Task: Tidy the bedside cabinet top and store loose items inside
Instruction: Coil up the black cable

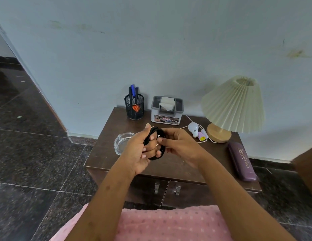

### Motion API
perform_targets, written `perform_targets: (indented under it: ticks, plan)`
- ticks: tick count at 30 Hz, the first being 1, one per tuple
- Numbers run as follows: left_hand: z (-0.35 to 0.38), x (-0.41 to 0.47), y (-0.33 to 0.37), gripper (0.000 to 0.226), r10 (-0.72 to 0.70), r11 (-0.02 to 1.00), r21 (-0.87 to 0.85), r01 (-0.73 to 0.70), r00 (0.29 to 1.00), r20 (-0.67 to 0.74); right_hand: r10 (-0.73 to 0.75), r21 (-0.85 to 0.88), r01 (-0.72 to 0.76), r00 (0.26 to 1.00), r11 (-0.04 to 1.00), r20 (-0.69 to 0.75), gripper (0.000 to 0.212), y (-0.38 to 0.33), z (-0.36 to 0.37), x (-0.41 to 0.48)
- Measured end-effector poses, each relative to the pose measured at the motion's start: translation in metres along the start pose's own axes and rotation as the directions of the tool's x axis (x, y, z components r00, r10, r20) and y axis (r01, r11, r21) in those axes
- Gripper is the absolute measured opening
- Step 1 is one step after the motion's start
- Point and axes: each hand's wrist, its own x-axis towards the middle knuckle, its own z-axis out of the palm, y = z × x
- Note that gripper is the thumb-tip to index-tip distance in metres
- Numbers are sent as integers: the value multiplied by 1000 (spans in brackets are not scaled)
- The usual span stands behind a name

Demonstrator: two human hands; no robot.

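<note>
Hands: left hand (pixel 140 150) and right hand (pixel 180 145) close together above the cabinet top (pixel 195 159), both gripping black hair ties (pixel 156 145) looped round the left fingers.
Step in hand: likely bundling the ties before stowing; a judgement only.
Done: pens (pixel 133 92) upright in the mesh holder (pixel 134 106); tissue box (pixel 167 109) at the back by the wall.
Left: glass ashtray (pixel 121 142), loose bulb (pixel 193 128) with small pink item (pixel 202 136) and white cord, purple spectacle case (pixel 242 161) near the right edge.
Storage: both cabinet doors (pixel 169 192) closed; nothing seen put inside.
Progress: early, by this view.
Lamp (pixel 232 105): stands back right.
Writing: "OPEL" on tissue box label; "PRINCE OPTICALS" on case; smaller print unreadable.
</note>
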Motion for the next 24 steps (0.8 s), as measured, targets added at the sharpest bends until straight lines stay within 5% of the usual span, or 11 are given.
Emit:
perform_targets:
  ticks: [8, 12, 16, 20, 24]
  plan:
    - [1, 5, -2, 50, 159, 931, 352, -94, 974, -163, -7, -211, -9, 997, 977, -75, 28, -3, 4, 1]
    - [1, 7, -2, 53, 239, 891, 435, -128, 948, -210, -109, -95, 104, 993, 990, -45, 30, -2, 12, 0]
    - [-2, 7, 3, 44, 242, 913, 387, -128, 934, -262, -197, -84, 188, 974, 979, -114, 24, 0, 14, 1]
    - [-6, 5, 9, 43, 100, 992, 107, -70, 947, -304, -195, -90, 178, 950, 980, -242, 39, 2, 14, 2]
    - [-7, 5, 7, 41, 122, 991, 85, -104, 961, -249, -212, -19, 212, 958, 977, -194, 24, 1, 18, 1]
